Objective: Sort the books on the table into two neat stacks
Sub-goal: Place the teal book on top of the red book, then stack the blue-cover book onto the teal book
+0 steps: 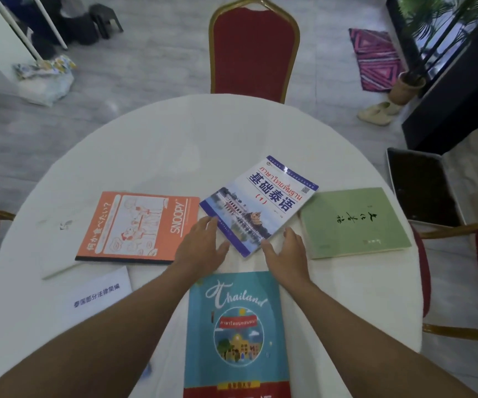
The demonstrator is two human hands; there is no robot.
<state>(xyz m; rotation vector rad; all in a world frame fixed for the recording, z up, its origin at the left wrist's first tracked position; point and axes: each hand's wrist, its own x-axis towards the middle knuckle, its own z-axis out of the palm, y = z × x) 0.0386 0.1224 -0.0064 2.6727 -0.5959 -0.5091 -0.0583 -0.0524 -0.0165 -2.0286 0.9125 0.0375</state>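
My left hand [203,248] and right hand [285,251], both spread wide and empty, flank the blue-and-white book's [260,205] near corner; its long axis runs far-right.

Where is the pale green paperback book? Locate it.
In the head view, the pale green paperback book lies flat at the round white table's right edge, right of the tilted blue-bordered textbook.

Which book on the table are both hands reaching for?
The blue-and-white Thai textbook, lying skewed mid-table: left hand and right hand flank its near corner; the others lie apart.
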